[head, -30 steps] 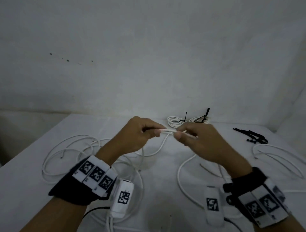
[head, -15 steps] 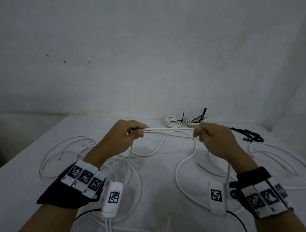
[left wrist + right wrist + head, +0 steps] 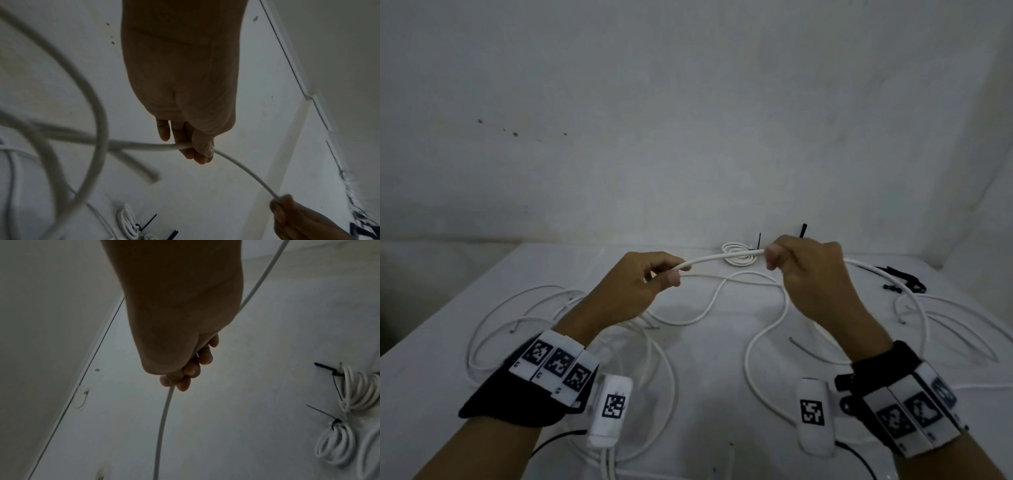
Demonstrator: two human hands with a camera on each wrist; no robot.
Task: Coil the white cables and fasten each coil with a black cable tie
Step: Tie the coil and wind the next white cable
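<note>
White cable [image 3: 722, 257], thin, round, smooth-sheathed, stretched in a shallow upward bow across the middle of the head view, above the white table [image 3: 448, 342]. Pinched at its near end between thumb and curled fingers of the left hand [image 3: 633, 287]; gripped further along inside the closed fingers of the right hand [image 3: 811, 274], then trailing down toward the right edge of the frame. More loose white cables [image 3: 493, 315] sprawled in wide loops at lower left and right. Behind the hands, at centre, a finished coil [image 3: 736, 255], tightly wound, cinched by a black cable tie [image 3: 759, 241] with its tail sticking up; a second such coil [image 3: 357, 389] at right in the right wrist view. Spare black ties [image 3: 904, 279] bunched at far right.
</note>
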